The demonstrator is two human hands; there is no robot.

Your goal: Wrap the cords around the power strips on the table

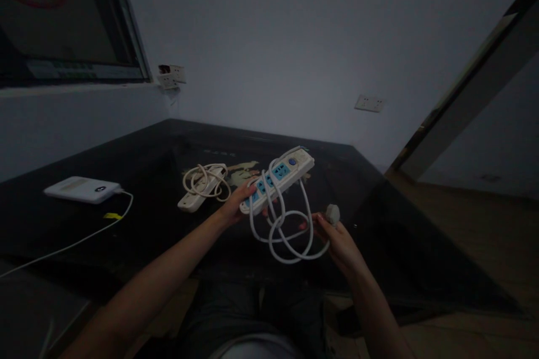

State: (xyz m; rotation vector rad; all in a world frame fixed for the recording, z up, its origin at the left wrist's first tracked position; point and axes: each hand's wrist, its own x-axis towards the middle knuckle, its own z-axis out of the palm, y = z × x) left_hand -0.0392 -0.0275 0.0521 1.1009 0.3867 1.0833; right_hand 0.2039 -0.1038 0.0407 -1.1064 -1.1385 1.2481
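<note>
My left hand (239, 202) is closed around the near end of a white power strip (301, 158) with blue sockets. The strip is tilted up above the table, its far end pointing right. Its white cord (290, 261) winds loosely around the body and hangs in loops below it. My right hand (337, 238) pinches the cord close to its grey plug (332, 213), which sticks up over the fingers. Left of my left hand, a second white power strip (189, 202) lies on the table, its cord coiled on top.
A black table (160, 235) spans the space before me. On its left lies a white power bank (80, 189) with a cable (90, 235) running off left, beside a yellow scrap (112, 216). Wall sockets (369, 103) sit at the back; another socket (168, 79) hangs loose near the window.
</note>
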